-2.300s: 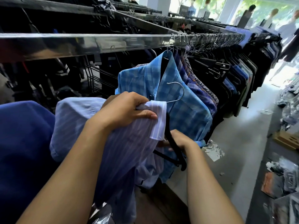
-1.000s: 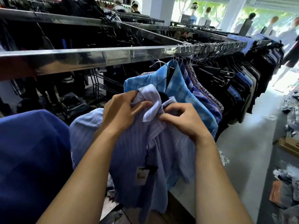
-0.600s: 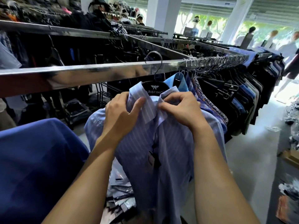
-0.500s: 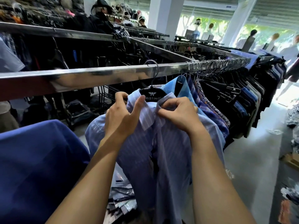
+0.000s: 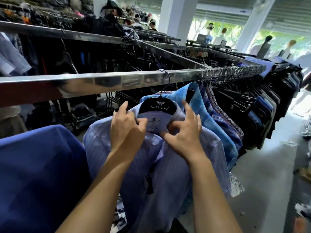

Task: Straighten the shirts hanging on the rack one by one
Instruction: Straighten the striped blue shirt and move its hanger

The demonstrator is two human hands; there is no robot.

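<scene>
- steel rail (image 5: 117,81) runs across the view, crowded with hung shirts (image 5: 235,108) toward the right.
- dark blue shirt (image 5: 37,165) fills the lower left.
- pale lilac shirt (image 5: 168,165) hangs just beside it, under the rail.
- left hand (image 5: 126,132) and right hand (image 5: 183,133) pinch its collar, fingers curled on the cloth, index fingers lifted.
- black hanger (image 5: 158,106) carries this shirt, its hook over the rail.

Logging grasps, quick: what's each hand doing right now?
Left hand: pinches the collar of the pale striped shirt.
Right hand: pinches the same collar, other fingers spread.
</scene>
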